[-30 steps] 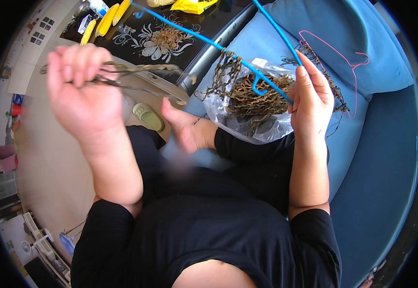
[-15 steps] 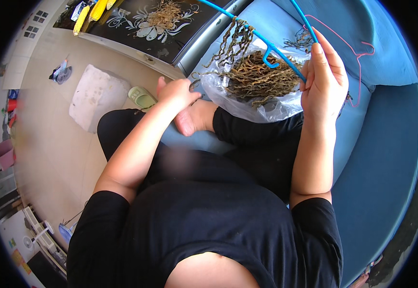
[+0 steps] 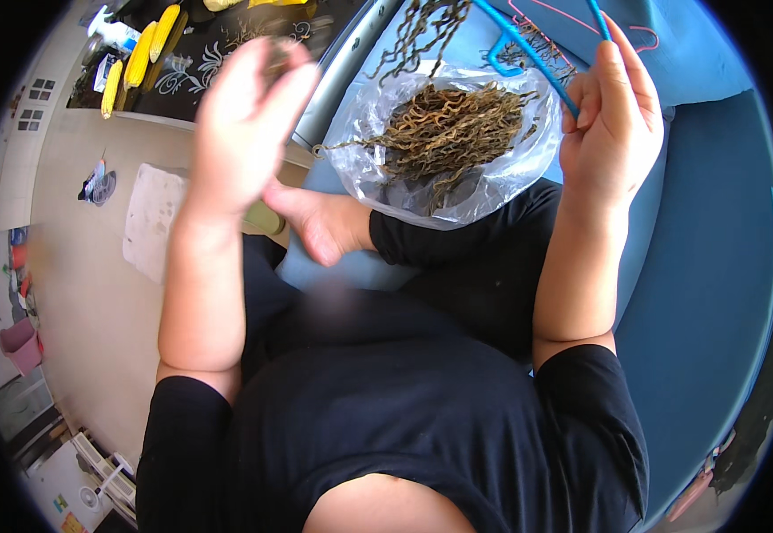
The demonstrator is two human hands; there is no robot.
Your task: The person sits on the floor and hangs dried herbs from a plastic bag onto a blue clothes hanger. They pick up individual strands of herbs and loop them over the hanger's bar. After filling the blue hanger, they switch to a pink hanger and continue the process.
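Observation:
My right hand (image 3: 613, 120) grips a blue plastic clothes hanger (image 3: 533, 55) at one corner, raised at the upper right. Dark, wavy dried strands (image 3: 417, 35) hang from the hanger's bar. Below it, a clear plastic bag (image 3: 351, 173) lies spread beside my bent leg, with a heap of brownish dried strands (image 3: 457, 133) on it. My left hand (image 3: 249, 124) is lifted over the edge of the dark table, smeared by motion. Something brown shows between its thumb and fingers; whether it is held or lies behind on the table cannot be told.
I sit on a blue sofa (image 3: 706, 266). A pink wire hanger (image 3: 639, 37) rests on it, near more dark strands. The black patterned table (image 3: 173, 98) holds yellow corn cobs (image 3: 142, 55) and a white bottle (image 3: 111, 31). A white stool (image 3: 148, 222) stands on the floor beside a green slipper (image 3: 264, 218).
My left hand has risen from near my foot to above the table. The blue hanger and its hanging strands have moved up slightly, still in my right hand. The view has shifted.

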